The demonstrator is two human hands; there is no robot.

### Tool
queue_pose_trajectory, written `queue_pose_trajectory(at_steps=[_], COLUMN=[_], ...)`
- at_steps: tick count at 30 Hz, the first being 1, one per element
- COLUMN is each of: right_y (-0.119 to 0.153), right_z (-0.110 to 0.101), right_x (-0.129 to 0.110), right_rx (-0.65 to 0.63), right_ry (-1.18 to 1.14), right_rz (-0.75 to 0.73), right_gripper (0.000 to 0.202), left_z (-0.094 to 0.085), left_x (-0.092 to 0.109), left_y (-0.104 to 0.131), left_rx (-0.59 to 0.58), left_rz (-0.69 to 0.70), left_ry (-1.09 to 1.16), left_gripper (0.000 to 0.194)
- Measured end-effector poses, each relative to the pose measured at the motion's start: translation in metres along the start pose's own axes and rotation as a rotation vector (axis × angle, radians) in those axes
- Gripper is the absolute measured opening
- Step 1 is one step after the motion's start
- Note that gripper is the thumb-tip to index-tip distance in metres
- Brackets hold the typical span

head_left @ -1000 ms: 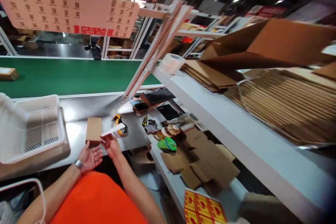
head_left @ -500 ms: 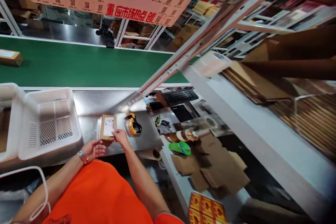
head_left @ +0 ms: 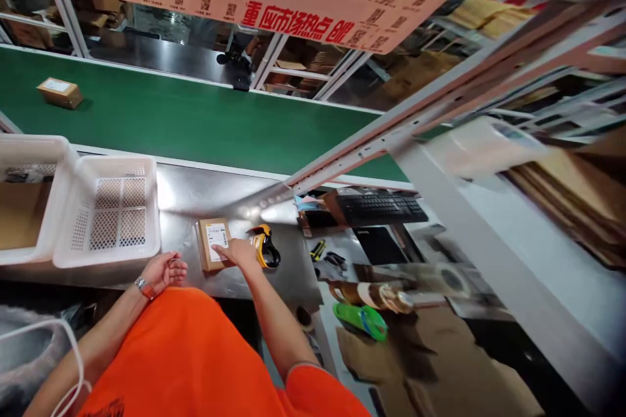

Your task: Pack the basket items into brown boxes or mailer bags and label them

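A small cardboard box (head_left: 208,260) with a white label lies on the metal table. My right hand (head_left: 239,253) rests over the box's right side, its fingers extended onto the label and not wrapped round the box. Left of the box, just in front of my body, my left hand (head_left: 165,271) is loosely curled with the palm turned up and holds nothing. A yellow and black tape dispenser (head_left: 265,246) stands right beside my right hand.
White baskets (head_left: 155,208) stand at the left. Behind runs a green conveyor (head_left: 205,124) carrying another box (head_left: 59,93). A slanted metal post (head_left: 364,143) rises at the right, near a keyboard (head_left: 384,207), a green tape roll (head_left: 360,320) and cardboard.
My right hand has moved from the box's lower right corner onto its label. My left hand is farther from the box, its fingers more curled. The view has shifted.
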State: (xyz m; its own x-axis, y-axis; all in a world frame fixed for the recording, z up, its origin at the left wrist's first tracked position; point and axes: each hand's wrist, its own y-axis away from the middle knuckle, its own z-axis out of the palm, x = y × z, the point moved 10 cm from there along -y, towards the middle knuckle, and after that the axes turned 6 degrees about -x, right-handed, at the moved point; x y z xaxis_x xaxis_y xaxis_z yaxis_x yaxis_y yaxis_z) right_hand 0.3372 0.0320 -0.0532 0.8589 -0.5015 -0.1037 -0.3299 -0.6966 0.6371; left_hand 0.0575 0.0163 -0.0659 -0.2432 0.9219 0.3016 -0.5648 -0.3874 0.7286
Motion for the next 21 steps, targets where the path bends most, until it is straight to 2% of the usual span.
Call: queue_pose_trajectory(at_steps=[2, 3, 6, 8, 10, 13, 16, 21], right_y=[-0.004, -0.005, -0.009, -0.006, -0.002, -0.001, -0.009, -0.011], right_z=[-0.001, -0.004, -0.021, -0.025, -0.012, 0.022, 0.040, 0.038], right_x=[0.007, 0.012, 0.012, -0.004, -0.030, -0.060, -0.068, -0.065], right_rx=[-0.065, -0.058, 0.135, 0.305, 0.377, 0.362, 0.350, 0.301], right_ry=[0.058, 0.057, -0.026, -0.112, -0.152, -0.103, -0.052, -0.006], right_rz=[-0.024, -0.030, -0.114, -0.283, -0.496, -0.695, -0.706, -0.725], right_gripper=[0.070, 0.067, 0.058, 0.056, 0.061, 0.073, 0.078, 0.084], left_z=[-0.001, 0.000, 0.006, 0.010, 0.013, 0.013, 0.008, -0.013], left_x=[0.001, 0.001, -0.005, -0.010, -0.016, -0.022, -0.025, -0.034], left_y=[0.005, 0.007, 0.009, 0.009, 0.010, 0.015, 0.024, 0.042], left_rx=[0.045, 0.063, 0.097, 0.110, 0.128, 0.171, 0.224, 0.338], left_rz=[0.045, 0.063, 0.101, 0.119, 0.137, 0.171, 0.230, 0.322], left_ry=[0.024, 0.033, 0.040, 0.035, 0.030, 0.027, 0.013, 0.037], left_gripper=[0.013, 0.014, 0.013, 0.012, 0.012, 0.012, 0.012, 0.015])
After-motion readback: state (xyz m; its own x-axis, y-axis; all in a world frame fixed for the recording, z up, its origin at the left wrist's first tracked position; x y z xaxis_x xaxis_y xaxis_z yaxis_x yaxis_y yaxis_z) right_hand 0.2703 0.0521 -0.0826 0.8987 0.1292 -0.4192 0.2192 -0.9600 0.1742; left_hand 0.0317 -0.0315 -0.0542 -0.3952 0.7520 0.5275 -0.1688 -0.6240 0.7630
